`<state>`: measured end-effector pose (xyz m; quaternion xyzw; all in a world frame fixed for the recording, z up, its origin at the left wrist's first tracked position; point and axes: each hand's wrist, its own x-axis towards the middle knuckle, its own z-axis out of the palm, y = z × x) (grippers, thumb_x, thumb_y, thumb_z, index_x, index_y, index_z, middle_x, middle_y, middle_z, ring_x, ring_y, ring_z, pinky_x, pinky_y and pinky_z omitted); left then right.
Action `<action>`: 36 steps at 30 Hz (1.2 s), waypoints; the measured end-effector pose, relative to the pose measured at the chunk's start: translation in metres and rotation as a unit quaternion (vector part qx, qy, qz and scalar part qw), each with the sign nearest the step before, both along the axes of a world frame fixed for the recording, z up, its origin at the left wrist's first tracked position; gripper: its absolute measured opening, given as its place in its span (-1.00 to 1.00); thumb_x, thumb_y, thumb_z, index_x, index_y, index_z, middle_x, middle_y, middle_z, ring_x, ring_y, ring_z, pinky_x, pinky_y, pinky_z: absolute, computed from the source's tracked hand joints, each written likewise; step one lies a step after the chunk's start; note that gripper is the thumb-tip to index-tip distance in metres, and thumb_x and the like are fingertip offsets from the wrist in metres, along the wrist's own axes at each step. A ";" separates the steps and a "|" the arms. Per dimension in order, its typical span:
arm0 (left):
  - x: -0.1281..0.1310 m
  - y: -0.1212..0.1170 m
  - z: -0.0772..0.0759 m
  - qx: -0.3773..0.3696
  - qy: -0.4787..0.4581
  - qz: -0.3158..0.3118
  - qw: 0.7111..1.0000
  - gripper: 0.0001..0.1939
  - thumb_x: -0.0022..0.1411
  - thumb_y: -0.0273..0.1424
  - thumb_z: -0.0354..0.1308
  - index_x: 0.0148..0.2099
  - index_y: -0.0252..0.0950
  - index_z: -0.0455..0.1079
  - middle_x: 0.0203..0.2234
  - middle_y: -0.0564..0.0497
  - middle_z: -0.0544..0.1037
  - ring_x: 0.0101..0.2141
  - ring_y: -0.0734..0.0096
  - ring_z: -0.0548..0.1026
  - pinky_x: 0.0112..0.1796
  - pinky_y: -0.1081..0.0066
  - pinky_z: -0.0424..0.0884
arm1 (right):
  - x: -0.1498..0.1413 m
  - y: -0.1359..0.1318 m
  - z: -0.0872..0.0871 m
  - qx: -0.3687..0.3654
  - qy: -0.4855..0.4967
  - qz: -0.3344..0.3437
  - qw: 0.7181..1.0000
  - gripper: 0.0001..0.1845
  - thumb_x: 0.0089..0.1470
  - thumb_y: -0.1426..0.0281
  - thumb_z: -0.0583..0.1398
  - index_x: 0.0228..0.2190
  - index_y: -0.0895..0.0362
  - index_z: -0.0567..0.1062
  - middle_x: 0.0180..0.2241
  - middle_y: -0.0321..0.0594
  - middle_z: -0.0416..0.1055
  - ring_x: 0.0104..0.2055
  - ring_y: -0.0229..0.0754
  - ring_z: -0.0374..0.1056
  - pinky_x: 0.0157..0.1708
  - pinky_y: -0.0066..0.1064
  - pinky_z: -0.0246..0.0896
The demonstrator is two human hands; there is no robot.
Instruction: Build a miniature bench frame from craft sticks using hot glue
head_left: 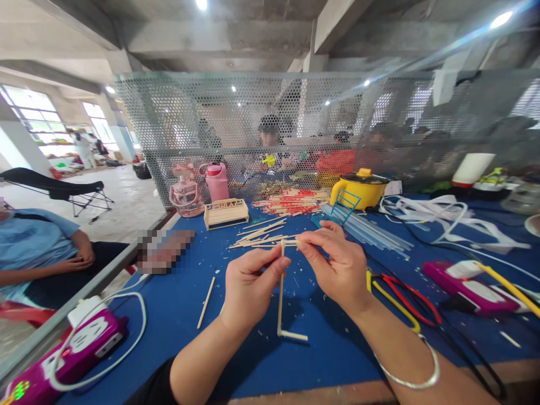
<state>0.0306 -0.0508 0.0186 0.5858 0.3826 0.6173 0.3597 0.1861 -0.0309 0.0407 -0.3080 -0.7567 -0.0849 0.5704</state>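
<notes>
Blue table (253, 371): one yellow pot (367, 194), two pink bottles (217, 183) left of it. One stick frame (280, 301), nearer than pot, extends below left hand (250, 284) pinching its top; right hand (337, 267) pinches one thin stick (290, 243) there.

Best open lane is the blue tabletop (177, 343) between the white cable (144, 320) and the left forearm; only a loose stick (206, 302) lies up near the top of it. Under the hands it's tighter: the bent stick piece (280, 298) hangs down from the left hand (253, 284) and right hand (337, 267), so anything sliding between the wrists would snag it. Going right, you hit the pliers (422, 292) just past the right wrist, then a purple power strip (449, 285). Straight ahead is a mess: loose sticks (261, 233), plastic strips (379, 233), yellow pot (366, 194), then the mesh screen (236, 112) walls it all off.
</notes>
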 end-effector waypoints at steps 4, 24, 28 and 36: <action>0.000 0.002 -0.001 0.005 0.002 0.000 1.000 -0.83 0.04 -0.33 0.26 -0.27 -0.23 0.56 -0.59 0.07 0.49 -0.62 0.59 0.37 -0.58 0.57 0.36 | 0.000 0.000 0.000 0.002 -0.002 -0.001 1.000 -0.90 0.03 0.49 0.20 -0.37 0.05 0.47 -0.44 -0.32 0.52 -0.41 -0.26 0.41 -0.01 -0.19 0.14; 0.000 0.001 -0.001 0.019 -0.006 -0.005 1.000 -0.83 0.03 -0.36 0.27 -0.27 -0.27 0.56 -0.60 0.08 0.49 -0.64 0.61 0.37 -0.60 0.59 0.34 | 0.000 0.000 0.000 0.003 -0.001 0.003 1.000 -0.89 0.02 0.53 0.21 -0.37 0.09 0.47 -0.45 -0.32 0.51 -0.42 -0.28 0.40 0.00 -0.20 0.12; 0.001 0.002 -0.001 -0.008 -0.030 -0.011 0.999 -0.80 0.01 -0.33 0.29 -0.27 -0.26 0.56 -0.58 0.06 0.51 -0.61 0.58 0.40 -0.56 0.57 0.37 | 0.001 0.000 0.001 0.006 -0.010 0.003 1.000 -0.88 0.02 0.53 0.20 -0.36 0.08 0.46 -0.44 -0.33 0.50 -0.42 -0.29 0.39 0.00 -0.19 0.12; 0.002 0.005 0.007 -0.151 -0.130 -0.043 0.979 -0.60 -0.10 -0.27 0.35 -0.17 -0.30 0.52 -0.52 0.05 0.53 -0.58 0.55 0.43 -0.53 0.52 0.43 | 0.004 0.000 -0.003 -0.061 0.092 0.053 0.992 -0.29 -0.02 0.28 0.20 0.15 0.05 0.11 -0.19 -0.16 0.38 -0.27 -0.15 0.30 -0.16 -0.18 0.23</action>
